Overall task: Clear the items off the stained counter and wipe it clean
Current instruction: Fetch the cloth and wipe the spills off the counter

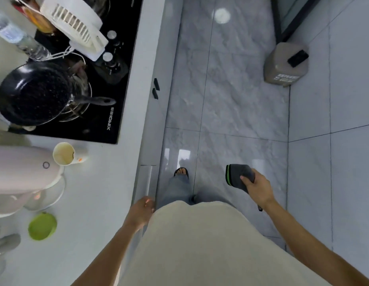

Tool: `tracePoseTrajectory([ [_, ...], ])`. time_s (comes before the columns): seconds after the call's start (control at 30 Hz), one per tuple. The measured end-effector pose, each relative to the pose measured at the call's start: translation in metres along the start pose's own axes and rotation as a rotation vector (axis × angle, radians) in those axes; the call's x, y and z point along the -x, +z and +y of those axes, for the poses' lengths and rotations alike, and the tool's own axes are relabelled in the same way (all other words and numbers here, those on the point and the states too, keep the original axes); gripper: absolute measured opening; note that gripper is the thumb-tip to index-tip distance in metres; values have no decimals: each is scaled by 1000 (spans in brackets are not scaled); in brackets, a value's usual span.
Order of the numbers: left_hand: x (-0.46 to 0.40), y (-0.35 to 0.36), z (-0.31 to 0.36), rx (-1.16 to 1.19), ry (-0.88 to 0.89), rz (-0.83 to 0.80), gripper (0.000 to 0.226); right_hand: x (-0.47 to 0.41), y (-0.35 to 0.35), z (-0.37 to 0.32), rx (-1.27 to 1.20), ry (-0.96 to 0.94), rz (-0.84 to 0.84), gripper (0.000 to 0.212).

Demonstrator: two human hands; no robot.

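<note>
The right hand point(259, 187) grips a folded grey cloth with a green-striped edge point(237, 175) over the floor, well right of the white bench point(92, 199). The left hand point(141, 211) hangs relaxed at the bench's front edge, holding nothing. Clearing seems unfinished: a cream paper cup point(63, 153) and green round lid point(42, 226) need lifting off before wiping. Any stain is indiscernible; leftward appliances are cut off.

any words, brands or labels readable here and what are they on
"XINGIES", roughly; the last letters are unsure: white brand print on the black glass cooktop, near its front edge.
White print on the tan plastic jug on the floor: too blurred to read.
Label on the clear plastic bottle: too blurred to read.
Orange mark on the white paper cup: unreadable.
</note>
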State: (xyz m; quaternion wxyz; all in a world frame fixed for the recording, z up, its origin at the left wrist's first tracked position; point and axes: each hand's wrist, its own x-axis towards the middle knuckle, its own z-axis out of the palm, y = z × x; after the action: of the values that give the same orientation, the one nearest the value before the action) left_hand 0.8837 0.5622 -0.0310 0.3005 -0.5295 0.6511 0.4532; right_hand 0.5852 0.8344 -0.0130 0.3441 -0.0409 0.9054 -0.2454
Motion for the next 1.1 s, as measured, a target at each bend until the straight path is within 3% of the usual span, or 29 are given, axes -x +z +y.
tracePoseTrajectory([
  [0.3,-82,-70,212,-125,280,-41,33,-16,-31,26,-6,253,37,7],
  [0.5,-123,-88,311,-92,296,-62,29,-82,-69,19,4,282,62,10],
  [0.67,-141,-97,342,-129,204,-63,18,-174,-106,-24,-10,238,35,10],
  [0.83,-149,-112,343,-177,41,-46,25,-261,-143,-99,-44,116,43,21],
  [1.1,-179,-146,368,-238,-71,-77,21,-375,-184,-218,-98,-11,0,30],
])
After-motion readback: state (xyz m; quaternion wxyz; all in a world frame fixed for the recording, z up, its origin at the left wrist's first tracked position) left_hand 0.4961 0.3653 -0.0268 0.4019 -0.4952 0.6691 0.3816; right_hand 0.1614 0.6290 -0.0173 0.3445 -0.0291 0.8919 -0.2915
